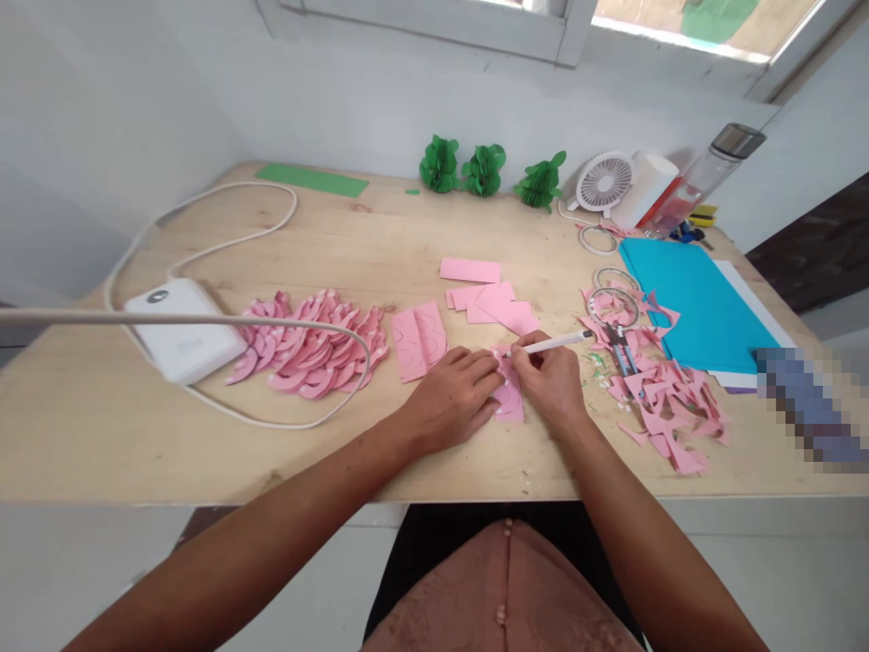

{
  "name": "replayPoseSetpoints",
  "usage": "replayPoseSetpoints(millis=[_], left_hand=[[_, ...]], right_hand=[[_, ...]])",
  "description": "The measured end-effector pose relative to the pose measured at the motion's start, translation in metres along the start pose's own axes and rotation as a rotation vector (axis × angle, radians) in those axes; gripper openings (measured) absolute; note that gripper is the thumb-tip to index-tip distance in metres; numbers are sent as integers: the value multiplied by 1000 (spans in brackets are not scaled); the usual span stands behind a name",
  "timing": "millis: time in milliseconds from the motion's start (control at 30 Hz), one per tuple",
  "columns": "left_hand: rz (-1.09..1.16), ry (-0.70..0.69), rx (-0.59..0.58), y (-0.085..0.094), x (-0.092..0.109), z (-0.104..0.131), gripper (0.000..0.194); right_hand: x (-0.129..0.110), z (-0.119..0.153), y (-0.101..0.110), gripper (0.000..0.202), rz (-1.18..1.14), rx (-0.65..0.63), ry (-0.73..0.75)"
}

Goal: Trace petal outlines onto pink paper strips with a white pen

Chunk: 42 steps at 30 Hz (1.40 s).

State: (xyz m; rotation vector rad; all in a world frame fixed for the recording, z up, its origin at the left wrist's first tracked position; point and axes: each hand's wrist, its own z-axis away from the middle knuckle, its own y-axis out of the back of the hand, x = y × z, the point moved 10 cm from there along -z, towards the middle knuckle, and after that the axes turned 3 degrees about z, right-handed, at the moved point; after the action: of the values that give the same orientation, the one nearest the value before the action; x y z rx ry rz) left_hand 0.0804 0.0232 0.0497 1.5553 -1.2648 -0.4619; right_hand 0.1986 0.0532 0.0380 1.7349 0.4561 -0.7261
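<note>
My right hand grips a white pen, its tip down on a strip of pink paper. Curved lines are drawn on that strip. My left hand lies flat over the strip's left side, fingers stretched out. Just left of it are pink pieces with drawn curves. Behind my hands lie several plain pink rectangles. Farther left is a heap of cut curved pink pieces. Scissors rest among pink offcuts on my right.
A white power bank with a looping cable stands on the left. Three green paper shapes line the wall near a small white fan and a bottle. Blue sheets lie at the right; a green strip lies at the back left.
</note>
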Motion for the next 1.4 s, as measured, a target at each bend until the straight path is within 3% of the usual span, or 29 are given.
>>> replayPoseSetpoints(millis=[1400], left_hand=[[9, 4, -2, 0, -1, 0, 18]], right_hand=[[-3, -1, 3, 18, 34, -8, -13]])
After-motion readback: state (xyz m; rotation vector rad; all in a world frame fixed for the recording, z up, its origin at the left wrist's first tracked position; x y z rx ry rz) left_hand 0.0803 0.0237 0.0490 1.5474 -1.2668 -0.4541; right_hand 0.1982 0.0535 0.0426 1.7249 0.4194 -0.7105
